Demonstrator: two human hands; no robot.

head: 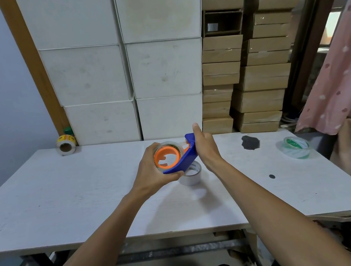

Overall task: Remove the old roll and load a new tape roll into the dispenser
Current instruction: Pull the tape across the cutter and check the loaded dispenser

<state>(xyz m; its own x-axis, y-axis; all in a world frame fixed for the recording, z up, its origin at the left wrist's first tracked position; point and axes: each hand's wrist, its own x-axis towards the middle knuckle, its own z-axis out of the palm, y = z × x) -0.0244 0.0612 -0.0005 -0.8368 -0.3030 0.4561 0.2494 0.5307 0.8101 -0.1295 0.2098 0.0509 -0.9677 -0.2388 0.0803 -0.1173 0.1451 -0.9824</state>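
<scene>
Both hands are raised over the white wood-grain table (67, 206); between them is the blue plastic tape dispenser (186, 159), its orange round hub (167, 156) wearing a clear tape roll (173, 145). The left hand (152, 170) is wrapped round the roll and hub from the near side, fingers curled over the top; the right hand (205, 145) grips the dispenser's far end, thumb straight up along the blue edge. Directly under the hands a white cardboard tape core (191, 173) stands on the table, which looks like the spent roll already out; so I judge the new roll is being seated on the hub. The next move probably calls for pressing the roll fully home and leading the free end toward the blade under the right thumb; whether the end is loose yet I cannot tell. A green-printed tape roll (295, 146) lies well off to the right of the right hand, near the table's edge; a yellow-labelled roll (66, 144) sits far beyond the left hand at the back edge; bare table lies wide to the left and toward the body, with room to set things down.
</scene>
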